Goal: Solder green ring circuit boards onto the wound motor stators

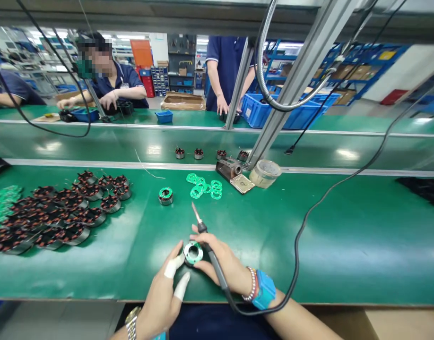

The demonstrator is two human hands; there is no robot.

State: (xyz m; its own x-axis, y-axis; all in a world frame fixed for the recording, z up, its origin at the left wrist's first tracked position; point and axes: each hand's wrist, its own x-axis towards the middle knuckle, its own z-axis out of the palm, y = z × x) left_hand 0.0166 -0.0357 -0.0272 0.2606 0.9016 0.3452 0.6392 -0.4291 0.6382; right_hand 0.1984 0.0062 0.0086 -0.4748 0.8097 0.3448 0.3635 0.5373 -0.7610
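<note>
In front of me on the green bench is a motor stator [193,253] with a green-and-white ring board on top. My left hand [163,288], with white finger cots on two fingers, has its thumb and fingers spread, the fingertips at the stator's left edge. My right hand [224,262] carries a soldering iron [212,255], its tip pointing up and away, while its thumb and fingers touch the stator's right side. Farther off stands another stator [165,196] topped with a green ring. Several loose green ring boards [204,187] lie to the right of it.
Many bare stators [61,212] cluster at left beside piled green boards [4,200]. A soldering iron holder [228,167], a sponge tray [242,183] and a tape roll [265,174] sit by a slanted metal post [295,80]. The iron's cable [297,250] loops rightward. Co-workers [114,85] work across the bench.
</note>
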